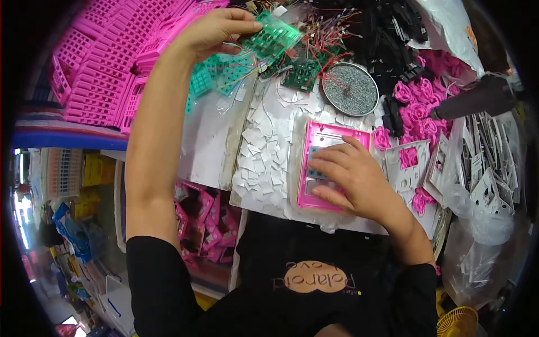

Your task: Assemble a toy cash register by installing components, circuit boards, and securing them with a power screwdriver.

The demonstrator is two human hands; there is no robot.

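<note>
At the far side of the table, my left hand (216, 33) is closed, its thumb and fingers pinching the edge of a shiny green piece with cut-outs (272, 36); its exact kind I cannot make out. Below that hand lie teal rubber keypads (203, 78), some under clear plastic. My right hand (351, 177) rests with fingers apart over a pink plastic casing (307, 194), covering much of its right side. Inside the casing, a teal keypad (315, 164) shows partly beside the fingertips. The casing lies flat on a pale pad close to my body.
White paper-like squares (264, 163) cover the table left of the casing. A round dish of small metal bits (351, 89), wired green circuit boards (303, 74) and pink cord coils (418, 109) lie beyond. Pink casings (106, 73) pile up at left; a dark tool (471, 101) juts in from the right.
</note>
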